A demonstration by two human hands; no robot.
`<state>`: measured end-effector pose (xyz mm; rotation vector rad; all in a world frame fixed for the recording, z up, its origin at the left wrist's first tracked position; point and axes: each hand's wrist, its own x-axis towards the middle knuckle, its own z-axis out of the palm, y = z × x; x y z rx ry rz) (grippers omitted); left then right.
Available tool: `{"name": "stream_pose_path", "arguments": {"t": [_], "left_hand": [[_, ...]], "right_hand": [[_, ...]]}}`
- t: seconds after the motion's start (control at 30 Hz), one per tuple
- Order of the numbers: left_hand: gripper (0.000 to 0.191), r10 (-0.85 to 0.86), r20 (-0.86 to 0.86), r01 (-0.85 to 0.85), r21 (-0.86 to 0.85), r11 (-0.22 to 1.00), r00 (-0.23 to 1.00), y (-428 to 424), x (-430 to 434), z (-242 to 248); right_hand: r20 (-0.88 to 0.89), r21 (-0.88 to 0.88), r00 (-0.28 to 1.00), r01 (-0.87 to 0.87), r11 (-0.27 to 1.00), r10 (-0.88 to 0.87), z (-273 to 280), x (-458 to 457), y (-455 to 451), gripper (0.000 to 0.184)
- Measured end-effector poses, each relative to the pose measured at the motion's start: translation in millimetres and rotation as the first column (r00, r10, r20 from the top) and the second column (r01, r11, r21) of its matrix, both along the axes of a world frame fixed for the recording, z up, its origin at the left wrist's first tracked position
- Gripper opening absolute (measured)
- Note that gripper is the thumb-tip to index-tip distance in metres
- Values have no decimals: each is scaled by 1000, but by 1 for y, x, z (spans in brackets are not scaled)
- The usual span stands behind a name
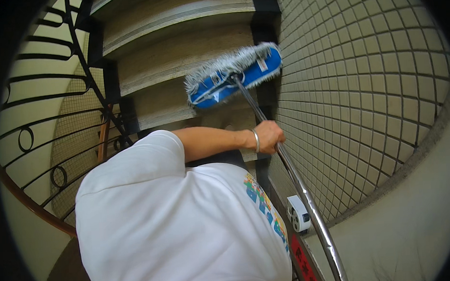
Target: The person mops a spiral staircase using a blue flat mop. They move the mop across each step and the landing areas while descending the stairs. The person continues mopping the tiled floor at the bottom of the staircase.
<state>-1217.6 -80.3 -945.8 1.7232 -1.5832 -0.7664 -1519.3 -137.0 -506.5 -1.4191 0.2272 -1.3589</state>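
Note:
My left hand (269,136), with a silver bracelet at the wrist, is closed around the shiny metal pole (308,197) of a dust mop. The mop head (237,75) has a blue backing and a grey-white fringe. It lies tilted across the stair steps (181,39), its right end near the tiled wall; whether it touches a step I cannot tell. The pole runs from the head down past my left hand to the bottom edge. My right hand is out of view; only a bit of bare skin shows at the bottom edge.
A black metal railing (88,77) with a wooden handrail (33,204) curves along the left. On the right stands a wall of beige tiles (359,76). A white box-shaped fixture (298,213) sits low beside the pole, with a red strip bearing writing (304,262) below it.

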Motion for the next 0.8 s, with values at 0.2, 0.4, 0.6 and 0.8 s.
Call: {"name": "stream_pose_path", "arguments": {"t": [0.2,0.4,0.6,0.8], "left_hand": [[15,-71,-154,113,284,952,985,36,-4,-54],[20,76,-117,-28,372,928,990,125,53,-78],[15,250,82,-249,592,766,965,289,137,-117],[12,502,46,-453,509,732,864,322,153,-133]], "right_hand": [[13,115,990,-143,983,143,-66,60,5,33],[-196,316,981,53,947,10,-151,124,37,28],[-329,416,944,122,901,25,-206,185,96,24],[-200,497,974,7,867,106,-167,272,128,36]]}}
